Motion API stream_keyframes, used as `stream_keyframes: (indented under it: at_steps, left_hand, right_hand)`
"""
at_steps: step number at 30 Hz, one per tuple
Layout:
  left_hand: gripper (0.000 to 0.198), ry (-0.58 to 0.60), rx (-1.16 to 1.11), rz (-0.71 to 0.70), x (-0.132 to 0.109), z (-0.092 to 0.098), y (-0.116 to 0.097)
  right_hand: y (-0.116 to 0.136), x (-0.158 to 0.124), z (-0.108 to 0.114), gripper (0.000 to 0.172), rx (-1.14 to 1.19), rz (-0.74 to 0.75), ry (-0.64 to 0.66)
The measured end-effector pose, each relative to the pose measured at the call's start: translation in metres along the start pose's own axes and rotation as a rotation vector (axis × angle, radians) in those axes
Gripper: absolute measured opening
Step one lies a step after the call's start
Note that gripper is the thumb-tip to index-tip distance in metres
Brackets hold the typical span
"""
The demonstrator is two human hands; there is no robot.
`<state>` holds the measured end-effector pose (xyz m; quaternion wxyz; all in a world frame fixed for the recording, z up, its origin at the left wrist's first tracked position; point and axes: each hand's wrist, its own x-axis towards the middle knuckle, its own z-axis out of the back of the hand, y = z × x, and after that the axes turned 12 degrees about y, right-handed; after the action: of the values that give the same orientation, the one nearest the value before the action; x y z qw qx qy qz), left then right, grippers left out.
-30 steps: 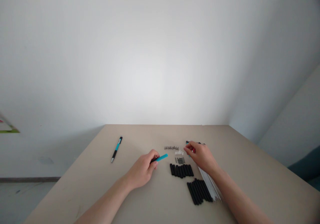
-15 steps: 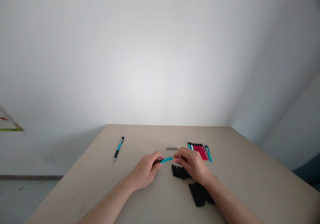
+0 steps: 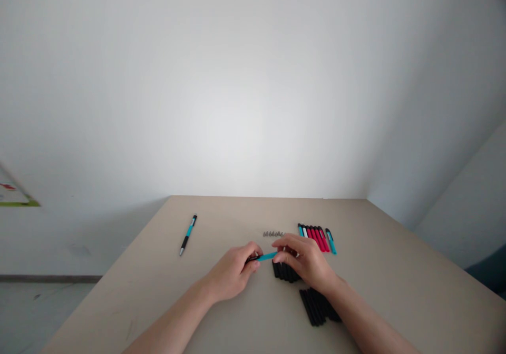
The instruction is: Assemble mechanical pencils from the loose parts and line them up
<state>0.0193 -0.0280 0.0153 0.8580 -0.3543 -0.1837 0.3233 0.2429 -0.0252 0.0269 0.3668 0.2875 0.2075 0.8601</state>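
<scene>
The left hand (image 3: 232,273) holds a blue pen barrel (image 3: 267,257); the right hand (image 3: 307,261) touches its end, whether gripping I cannot tell

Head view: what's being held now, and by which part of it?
The left hand holds a blue pen barrel by its black end. The right hand is at its blue end; whether it holds anything is unclear.
</scene>
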Motion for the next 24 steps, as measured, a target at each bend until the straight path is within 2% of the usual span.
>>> stream_keyframes:
  at_steps: [3,6,12,15,17,24]
  left_hand:
    - [0.008,-0.007,-0.011,-0.003,-0.001,0.000,0.000]
    - [0.009,-0.032,-0.046,-0.012,-0.002,-0.001,0.001]
    - [0.014,-0.073,-0.094,-0.051,-0.003,-0.001,0.002]
    - [0.015,-0.066,-0.101,-0.047,-0.003,-0.001,0.002]
    - [0.016,-0.060,-0.107,-0.044,-0.003,-0.001,0.002]
    - [0.016,-0.056,-0.101,-0.031,-0.003,0.000,0.001]
  right_hand:
    - [-0.004,-0.003,0.012,0.028,-0.047,-0.058,-0.056]
    - [-0.012,-0.007,0.032,0.027,-0.110,-0.242,-0.118]
    - [-0.041,-0.027,0.072,0.017,-0.303,-0.616,0.151]
    - [-0.052,-0.039,0.077,0.017,-0.213,-0.764,0.387]
    - [-0.056,-0.045,0.076,0.021,-0.147,-0.816,0.470]
    - [-0.058,-0.047,0.070,0.021,-0.114,-0.826,0.459]
